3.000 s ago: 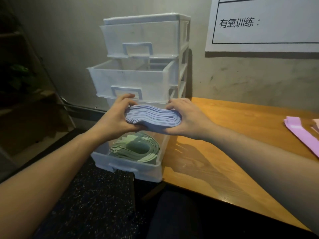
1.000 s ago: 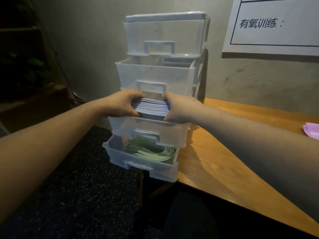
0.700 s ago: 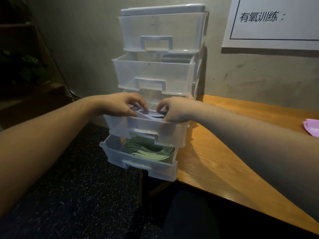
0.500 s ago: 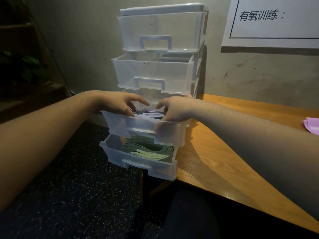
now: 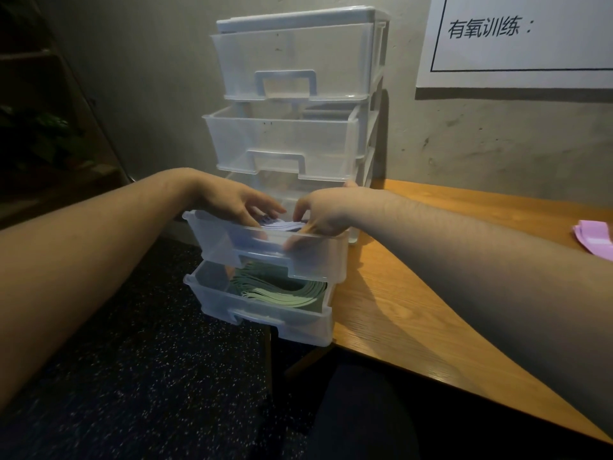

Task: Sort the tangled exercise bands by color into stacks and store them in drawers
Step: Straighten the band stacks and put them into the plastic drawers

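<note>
A clear plastic drawer unit stands on the left end of a wooden table. Its third drawer is pulled out and holds a stack of light blue bands. My left hand reaches over the drawer's rim with fingers stretched onto the stack's left end. My right hand dips its bent fingers into the drawer at the stack's right end; they show through the front wall. The bottom drawer is also out and holds green bands.
Pink bands lie at the table's far right edge. The second drawer is slightly out, the top one pushed in. A white poster hangs on the wall. Dark speckled floor lies left of the table.
Both hands carried the blue stack from in front of the unit into the third drawer and lowered it. The fingers have since loosened around it.
</note>
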